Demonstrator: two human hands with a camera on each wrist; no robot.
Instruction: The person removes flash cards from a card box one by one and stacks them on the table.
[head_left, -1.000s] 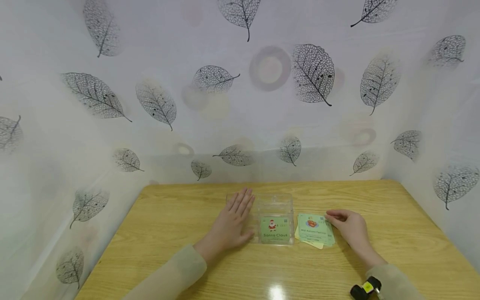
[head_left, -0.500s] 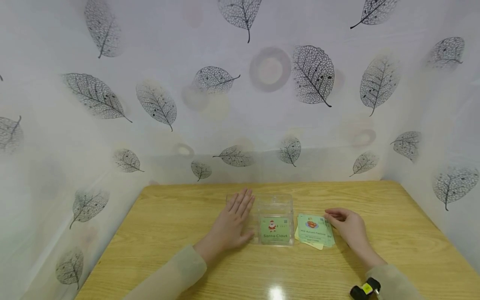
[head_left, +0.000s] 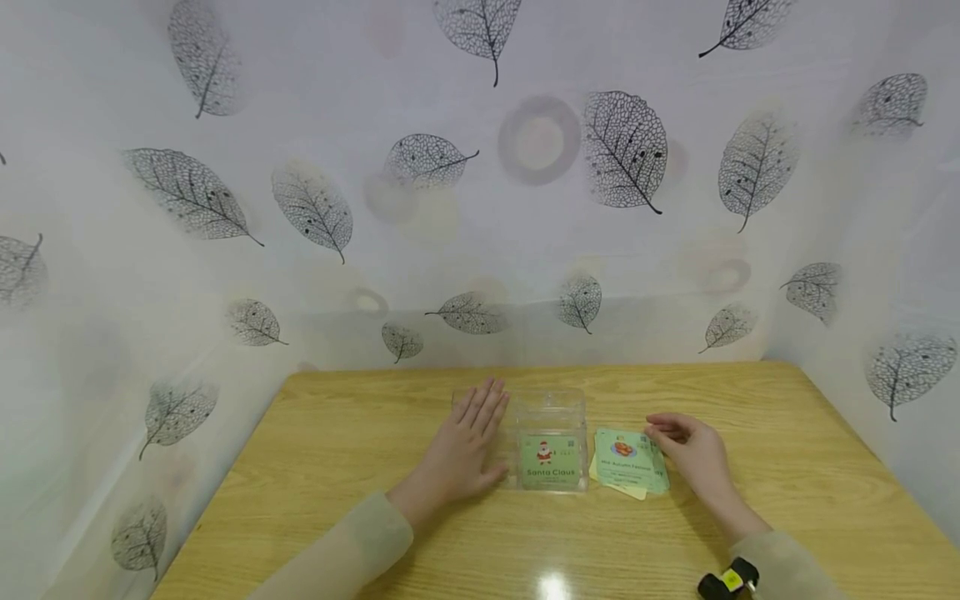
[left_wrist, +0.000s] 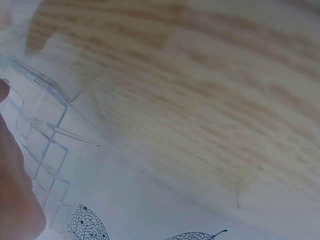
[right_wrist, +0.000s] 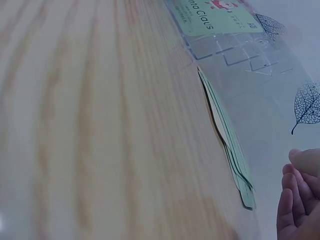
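My left hand (head_left: 468, 446) lies with straight fingers along the left part of a clear plastic card box (head_left: 551, 402). A green "Santa Claus" card (head_left: 551, 475) shows upright in the box's front slot. To the right is a loose stack of cards (head_left: 630, 462), a green "Mid-Autumn Festival" card on top and a pale yellow card poking out below. My right hand (head_left: 693, 450) hovers by the stack's upper right corner, fingers loosely curled. In the right wrist view the thumb (right_wrist: 305, 159) and fingers are apart from the stack's edge, with nothing seen between them.
The wooden table (head_left: 337, 417) reaches back to a pale curtain with leaf prints (head_left: 540, 233), which also closes off both sides. A small black device with a yellow face (head_left: 729, 579) sits by the right sleeve. Clear stepped dividers (left_wrist: 52, 165) show inside the box.
My right hand has shifted slightly up and left at the card stack's corner. The left hand, box and cards stay as they were.
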